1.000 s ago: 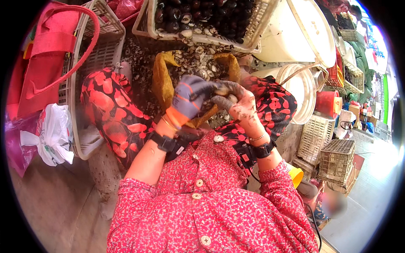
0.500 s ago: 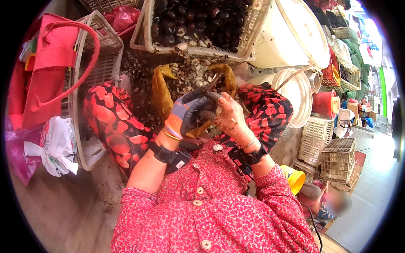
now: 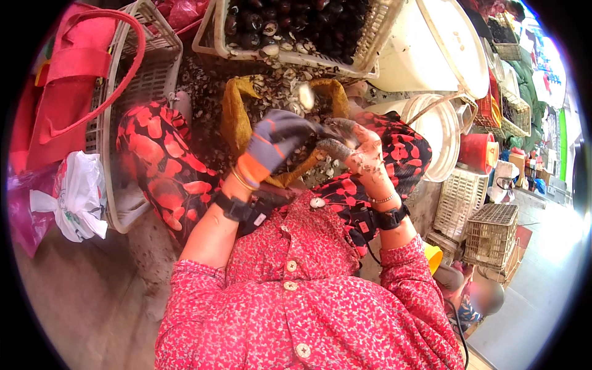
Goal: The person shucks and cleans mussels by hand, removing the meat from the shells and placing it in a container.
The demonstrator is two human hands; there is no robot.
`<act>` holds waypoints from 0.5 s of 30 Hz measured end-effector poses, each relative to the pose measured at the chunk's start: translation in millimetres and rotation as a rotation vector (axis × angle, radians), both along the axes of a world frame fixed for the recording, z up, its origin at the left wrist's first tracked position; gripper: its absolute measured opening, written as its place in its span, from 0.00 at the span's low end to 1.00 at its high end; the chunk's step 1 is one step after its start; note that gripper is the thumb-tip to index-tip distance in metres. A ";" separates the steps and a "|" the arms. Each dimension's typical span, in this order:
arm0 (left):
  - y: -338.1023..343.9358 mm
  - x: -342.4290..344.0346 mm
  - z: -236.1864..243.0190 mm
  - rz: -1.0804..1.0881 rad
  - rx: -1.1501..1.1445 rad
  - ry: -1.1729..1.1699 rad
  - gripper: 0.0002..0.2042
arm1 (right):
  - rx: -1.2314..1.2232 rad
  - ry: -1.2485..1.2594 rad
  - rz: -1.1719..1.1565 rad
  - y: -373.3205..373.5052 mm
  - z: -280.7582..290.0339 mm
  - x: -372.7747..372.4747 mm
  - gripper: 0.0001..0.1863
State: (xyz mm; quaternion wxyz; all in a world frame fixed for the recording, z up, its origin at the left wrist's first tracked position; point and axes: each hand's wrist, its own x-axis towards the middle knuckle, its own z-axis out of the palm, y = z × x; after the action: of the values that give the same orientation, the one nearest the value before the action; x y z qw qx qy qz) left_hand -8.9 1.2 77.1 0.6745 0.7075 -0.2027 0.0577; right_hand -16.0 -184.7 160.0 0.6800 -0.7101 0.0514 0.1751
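Note:
My left hand (image 3: pixel 271 145), in a grey glove with orange bands, is curled at the centre, its fingers blurred against my right hand (image 3: pixel 361 148). My right hand is dirt-flecked, with dark coverings on its bent fingers; both close around something dark that I cannot make out. Beneath them an open yellow sack (image 3: pixel 237 120) holds many pale and dark shell fragments (image 3: pixel 283 89). A blurred white piece (image 3: pixel 306 97) shows above my fingers. Beyond, a white plastic crate (image 3: pixel 218 28) holds dark shellfish (image 3: pixel 296 24).
A pink bag (image 3: pixel 77 68), crate (image 3: pixel 123 86) and plastic bags (image 3: pixel 77 194) lie left. Right are a white tub (image 3: pixel 404 55), lidded bucket (image 3: pixel 435 139), red bucket (image 3: pixel 475 151), yellow bucket (image 3: pixel 431 256) and stacked crates (image 3: pixel 490 234). Another person (image 3: pixel 475 293) sits at lower right.
Half a second ago a thin tool pointed up from my hands; it is now indistinct. My hands have moved slightly up and apart, and a blurred white piece has appeared above them.

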 end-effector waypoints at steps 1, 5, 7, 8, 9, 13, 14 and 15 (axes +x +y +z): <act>-1.8 4.0 8.2 0.021 0.118 -0.191 0.09 | 0.064 0.003 -0.008 -1.3 -1.3 -1.3 0.19; 7.2 4.7 -35.9 0.161 -0.345 0.534 0.10 | -0.282 -0.113 0.083 2.3 9.0 -0.1 0.22; 2.7 -0.1 -17.4 0.145 -0.200 0.391 0.11 | -0.188 -0.056 -0.046 3.8 6.1 1.2 0.23; 1.5 -0.1 -10.7 0.135 -0.128 0.317 0.11 | -0.140 -0.030 -0.113 5.2 4.9 2.2 0.23; 2.6 1.3 -12.2 0.139 -0.028 0.227 0.11 | -0.065 -0.023 -0.168 5.5 3.4 4.1 0.23; -2.5 -3.7 -12.8 0.167 0.070 0.279 0.11 | -0.223 -0.309 -0.152 0.6 -21.9 10.3 0.25; -3.1 -3.8 -15.5 0.164 0.060 0.302 0.11 | -0.252 -0.354 -0.156 0.2 -24.2 9.5 0.25; -3.5 -4.1 -17.1 0.165 0.050 0.325 0.11 | -0.280 -0.398 -0.156 0.6 -25.4 9.5 0.25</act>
State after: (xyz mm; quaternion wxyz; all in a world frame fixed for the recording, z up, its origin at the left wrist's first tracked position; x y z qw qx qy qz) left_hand -13.0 -2.3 60.0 0.6737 0.7382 -0.0337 -0.0071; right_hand -6.5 -184.2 134.6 0.5833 -0.8117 -0.0051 -0.0301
